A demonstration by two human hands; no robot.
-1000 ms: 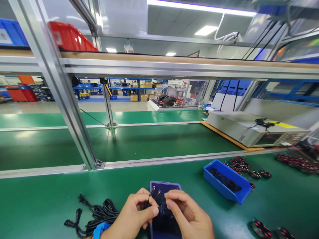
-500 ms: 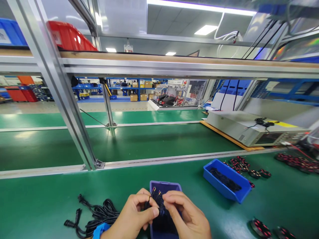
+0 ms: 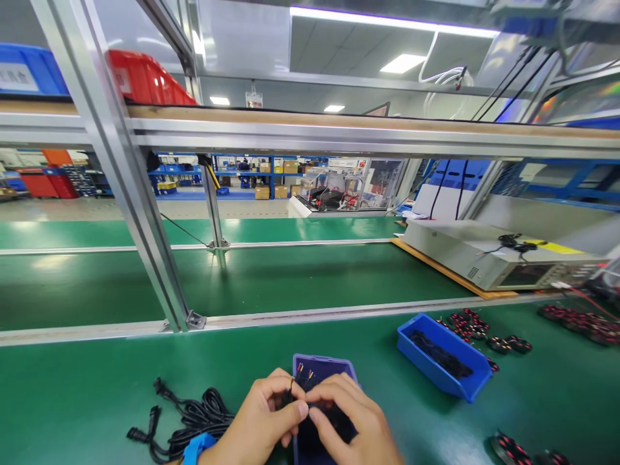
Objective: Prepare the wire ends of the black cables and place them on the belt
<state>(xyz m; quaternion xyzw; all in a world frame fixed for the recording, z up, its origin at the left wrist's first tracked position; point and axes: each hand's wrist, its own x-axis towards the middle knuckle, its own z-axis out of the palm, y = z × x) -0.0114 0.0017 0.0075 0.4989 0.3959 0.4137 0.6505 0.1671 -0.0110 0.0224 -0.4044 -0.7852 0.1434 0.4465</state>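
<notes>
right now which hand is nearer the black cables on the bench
Left. The left hand is just to the right of the cables, its fingertips over the purple bin; the right hand is farther right, beyond the left one.

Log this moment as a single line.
left hand: holding thin black wires with coloured tips; right hand: close to left thumb; below both: purple plastic bin; beside left wrist: coiled black cables
</notes>
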